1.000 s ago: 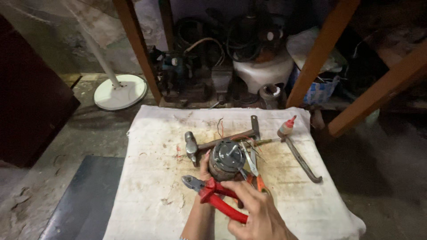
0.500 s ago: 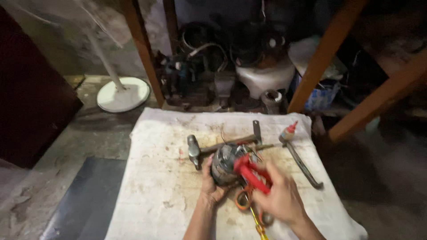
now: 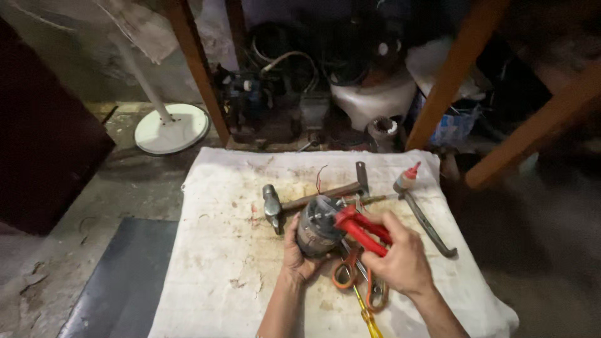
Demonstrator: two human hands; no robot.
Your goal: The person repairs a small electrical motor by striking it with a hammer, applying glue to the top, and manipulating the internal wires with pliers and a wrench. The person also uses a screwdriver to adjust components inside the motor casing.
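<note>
Gripping the small electric motor (image 3: pixel 318 226) from below, left hand (image 3: pixel 299 253) steadies it on the stained white cloth (image 3: pixel 219 250); right hand (image 3: pixel 400 260) is clenched on red-handled pliers (image 3: pixel 360 228), nose at the motor's top. Risk: pliers could slip off the fitting and nick the red wire (image 3: pixel 318 178) or jab the left fingers, since the motor is only hand-braced. Hammer (image 3: pixel 294 203) just behind, scissors (image 3: pixel 350 275) beside. Versus half a second ago: pliers sit a little closer in on the motor, and the camera has shifted.
</note>
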